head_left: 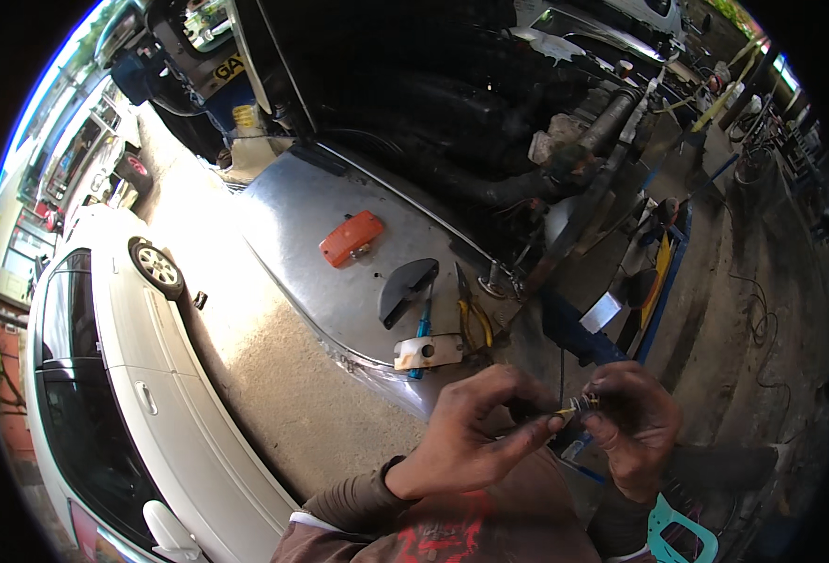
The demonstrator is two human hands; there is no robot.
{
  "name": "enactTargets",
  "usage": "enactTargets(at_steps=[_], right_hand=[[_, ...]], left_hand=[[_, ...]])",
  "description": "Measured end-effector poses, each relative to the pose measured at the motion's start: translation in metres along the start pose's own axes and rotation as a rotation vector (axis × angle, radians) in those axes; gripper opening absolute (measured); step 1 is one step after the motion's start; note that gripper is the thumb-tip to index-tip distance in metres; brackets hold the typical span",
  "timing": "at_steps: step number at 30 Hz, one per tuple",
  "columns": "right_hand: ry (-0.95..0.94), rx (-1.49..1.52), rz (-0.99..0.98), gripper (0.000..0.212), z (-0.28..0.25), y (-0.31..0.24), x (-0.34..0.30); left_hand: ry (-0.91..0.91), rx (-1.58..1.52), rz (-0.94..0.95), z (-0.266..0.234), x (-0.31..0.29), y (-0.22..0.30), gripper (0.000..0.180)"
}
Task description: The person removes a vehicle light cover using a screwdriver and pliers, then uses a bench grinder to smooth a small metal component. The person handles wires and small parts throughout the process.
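Observation:
My left hand [485, 427] pinches a thin yellow wire [565, 411] between thumb and forefinger. At the wire's far end is a small metal piece that looks like a coil spring [582, 403], held in the curled fingers of my right hand [638, 427]. Both hands are close together over my lap. Beyond them, on a bare metal car fender [288, 220], lie an orange lamp lens [352, 239], a dark curved piece [405, 294], a blue-handled screwdriver [423, 327] and yellow-handled pliers [476, 321]. A worn white plate with a round hole [443, 351] rests across the screwdriver.
An open, dark engine bay [433, 84] lies beyond the fender. On the left a white car [166, 403] is parked on the concrete. A blue-edged frame [682, 263] with loose parts stands at right, with a cable [761, 324] on the floor. Near my right forearm is a turquoise plastic piece [660, 530].

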State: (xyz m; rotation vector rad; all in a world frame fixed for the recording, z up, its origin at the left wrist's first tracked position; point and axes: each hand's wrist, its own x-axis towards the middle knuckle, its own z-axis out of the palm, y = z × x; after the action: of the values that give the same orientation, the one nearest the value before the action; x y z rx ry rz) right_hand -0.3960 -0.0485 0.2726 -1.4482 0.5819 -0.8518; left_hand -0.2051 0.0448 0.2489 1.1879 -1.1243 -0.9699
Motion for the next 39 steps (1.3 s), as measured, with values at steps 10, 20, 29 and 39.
enactTargets(at_steps=[10, 20, 29, 39], right_hand=[[0.177, -0.208, 0.229, 0.028, 0.0, 0.029, -0.064], [0.371, -0.053, 0.101, 0.029, -0.072, 0.001, -0.147], [0.437, 0.003, -0.091, 0.029, -0.228, -0.023, -0.276], [0.574, 0.192, -0.164, 0.031, -0.375, -0.078, -0.352]], left_hand=[[-0.43, -0.218, -0.27, 0.006, -0.007, -0.036, 0.041], [-0.492, -0.227, -0.367, 0.1, -0.018, -0.02, 0.028], [-0.643, -0.417, -0.509, 0.312, -0.036, -0.008, 0.04], [-0.772, -0.309, -0.614, 0.484, -0.016, 0.037, 0.033]])
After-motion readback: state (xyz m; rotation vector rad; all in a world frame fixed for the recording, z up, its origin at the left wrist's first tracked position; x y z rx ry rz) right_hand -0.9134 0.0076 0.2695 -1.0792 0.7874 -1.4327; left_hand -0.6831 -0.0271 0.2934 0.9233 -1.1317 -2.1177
